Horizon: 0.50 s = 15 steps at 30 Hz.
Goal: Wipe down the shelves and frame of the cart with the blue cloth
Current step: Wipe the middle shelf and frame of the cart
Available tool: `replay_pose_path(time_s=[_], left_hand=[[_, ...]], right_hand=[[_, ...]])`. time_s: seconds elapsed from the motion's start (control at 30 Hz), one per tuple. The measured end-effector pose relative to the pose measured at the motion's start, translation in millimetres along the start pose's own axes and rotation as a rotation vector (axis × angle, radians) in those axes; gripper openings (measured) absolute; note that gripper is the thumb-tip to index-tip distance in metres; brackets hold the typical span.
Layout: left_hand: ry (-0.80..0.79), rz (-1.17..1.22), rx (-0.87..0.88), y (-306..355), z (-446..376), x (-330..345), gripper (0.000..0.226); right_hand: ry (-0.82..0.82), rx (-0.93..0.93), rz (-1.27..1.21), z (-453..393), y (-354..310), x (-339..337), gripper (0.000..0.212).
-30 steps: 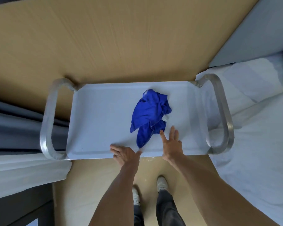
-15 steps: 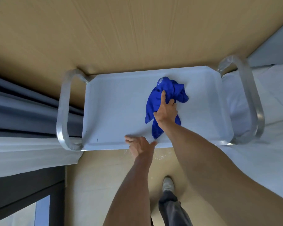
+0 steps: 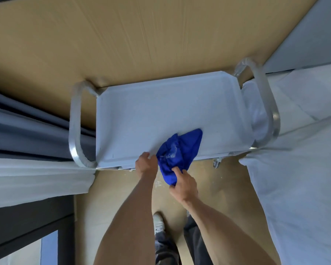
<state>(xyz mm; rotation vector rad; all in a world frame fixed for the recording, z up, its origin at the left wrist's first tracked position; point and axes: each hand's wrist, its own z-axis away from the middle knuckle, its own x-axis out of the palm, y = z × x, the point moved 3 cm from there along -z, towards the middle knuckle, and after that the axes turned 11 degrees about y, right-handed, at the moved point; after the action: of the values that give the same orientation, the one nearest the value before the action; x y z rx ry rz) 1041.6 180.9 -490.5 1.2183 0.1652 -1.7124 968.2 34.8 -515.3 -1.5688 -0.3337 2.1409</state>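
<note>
The cart's white top shelf [image 3: 161,115] lies below me, with a curved metal handle [image 3: 74,127] at its left end and another metal handle [image 3: 269,106] at its right end. The crumpled blue cloth [image 3: 180,148] hangs half over the shelf's near edge. My right hand [image 3: 183,185] grips the cloth's lower end, just off the shelf. My left hand [image 3: 144,162] holds the shelf's near rim, right beside the cloth. The lower shelves are hidden under the top one.
A wooden wall panel [image 3: 141,39] stands behind the cart. Grey and white curtains [image 3: 27,142] hang at the left. White bedding [image 3: 298,169] presses against the cart's right side. A caster [image 3: 216,163] shows under the near edge. My shoes stand on the floor below.
My right hand took hold of the cloth and dragged it from the middle of the shelf to the near edge. My left hand stayed on the rim. The view shifted.
</note>
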Motion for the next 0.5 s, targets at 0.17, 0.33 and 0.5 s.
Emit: replay_pose_path(time_s=[0.17,0.33,0.5], left_hand=[[-0.124,-0.027,0.126,-61.3,44.2,13.7,0.053],[-0.45,0.083,-0.153,-125.4,52.7,32.2,0.023],[-0.603,-0.03,0.071,-197.6,35.4,61.5,0.032]], right_hand=[[-0.185,0.244,-0.222,59.1,4.2,22.0,0.028],[-0.118,0.578,-0.665,82.9,1.8,38.5,0.032],[-0.059,0.721,-0.851,74.1,13.6,71.0,0.02]])
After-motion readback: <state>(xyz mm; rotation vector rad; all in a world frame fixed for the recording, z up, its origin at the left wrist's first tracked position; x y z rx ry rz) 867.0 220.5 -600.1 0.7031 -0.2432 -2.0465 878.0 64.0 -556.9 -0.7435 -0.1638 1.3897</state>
